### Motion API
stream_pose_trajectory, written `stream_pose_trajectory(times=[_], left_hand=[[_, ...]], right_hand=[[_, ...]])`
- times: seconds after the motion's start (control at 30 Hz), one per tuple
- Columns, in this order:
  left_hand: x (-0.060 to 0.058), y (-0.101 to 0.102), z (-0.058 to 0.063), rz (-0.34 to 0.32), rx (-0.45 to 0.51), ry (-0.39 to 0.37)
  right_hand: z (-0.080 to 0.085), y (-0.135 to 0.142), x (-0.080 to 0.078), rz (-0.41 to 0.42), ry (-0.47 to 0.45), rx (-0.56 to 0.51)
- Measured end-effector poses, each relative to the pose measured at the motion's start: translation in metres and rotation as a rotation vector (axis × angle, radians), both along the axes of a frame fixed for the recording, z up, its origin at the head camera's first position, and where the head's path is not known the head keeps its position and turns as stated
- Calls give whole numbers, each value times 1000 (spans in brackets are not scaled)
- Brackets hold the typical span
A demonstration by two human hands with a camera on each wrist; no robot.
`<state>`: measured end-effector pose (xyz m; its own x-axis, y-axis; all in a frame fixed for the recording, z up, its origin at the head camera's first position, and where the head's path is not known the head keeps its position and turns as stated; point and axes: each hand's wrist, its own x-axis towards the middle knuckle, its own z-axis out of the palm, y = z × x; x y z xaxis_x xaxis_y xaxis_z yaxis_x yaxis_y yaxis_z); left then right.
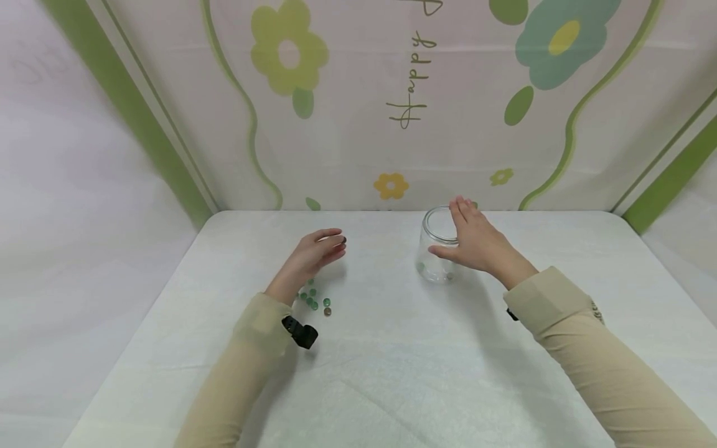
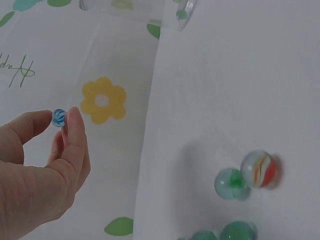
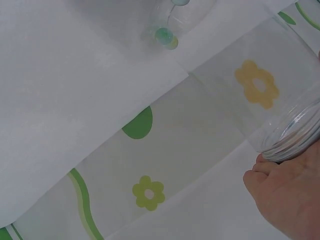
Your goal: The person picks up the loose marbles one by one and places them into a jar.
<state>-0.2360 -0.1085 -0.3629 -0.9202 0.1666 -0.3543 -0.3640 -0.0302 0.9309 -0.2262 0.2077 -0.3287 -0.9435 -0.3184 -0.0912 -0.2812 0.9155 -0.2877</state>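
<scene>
My left hand point(image 1: 308, 256) is raised above the left half of the table, pinching a small blue marble point(image 2: 59, 118) between thumb and fingertips. A clear glass jar point(image 1: 434, 262) stands upright toward the back, right of centre, with its mouth up. At its rim, my right hand point(image 1: 476, 242) grips the jar from the right, thumb on the near side and fingers on the far side. A few marbles lie at the jar's bottom, among them a green one point(image 3: 164, 35). Below the left wrist lie several loose green marbles point(image 1: 310, 301), beside an orange-and-white marble point(image 2: 259, 169).
A white cloth covers the table point(image 1: 381, 361). Behind it hangs a pale curtain point(image 1: 347, 143) printed with flowers, touching the table's back edge. Black camera straps sit at both wrists, the left camera point(image 1: 302, 333) just right of the loose marbles.
</scene>
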Motion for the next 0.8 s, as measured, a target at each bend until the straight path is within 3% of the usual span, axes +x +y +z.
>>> stream_pose_trajectory(times=[0.4, 0.8], left_hand=[[-6, 48, 22, -4, 139, -10], [-5, 97, 44, -44, 134, 21]], right_hand=[[2, -1, 1, -2, -8, 2], [3, 2, 1, -15, -7, -6]])
